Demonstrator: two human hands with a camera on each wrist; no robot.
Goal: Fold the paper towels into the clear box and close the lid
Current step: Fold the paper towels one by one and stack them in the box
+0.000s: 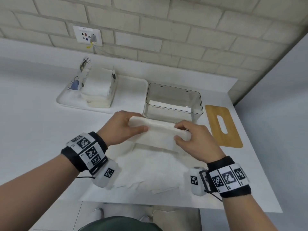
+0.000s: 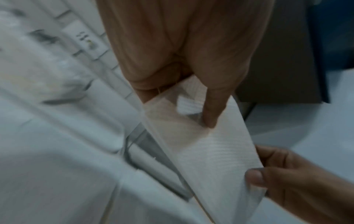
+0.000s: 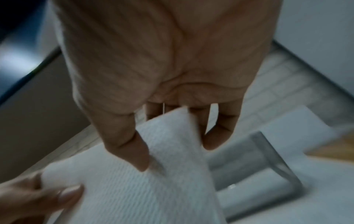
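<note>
Hands, left (image 1: pixel 124 126) and right (image 1: pixel 191 135), pinch folded paper towel (image 1: pixel 160 129); only head view shows wooden lid (image 1: pixel 222 125).

Folded white paper towels (image 1: pixel 158 130) before seemingly empty clear box (image 1: pixel 173 100)

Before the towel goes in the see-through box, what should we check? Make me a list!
1. Left hand grips one end of the folded white paper towel: ok.
2. Right hand pinches the other end: ok.
3. Clear plastic box open on top: ok.
4. Box has room: ok, though the frames do not settle whether a towel already lies inside.
5. Wooden lid with a slot lies beside the box, out of the way: ok.
6. Fold neat underneath: cannot tell.
</note>
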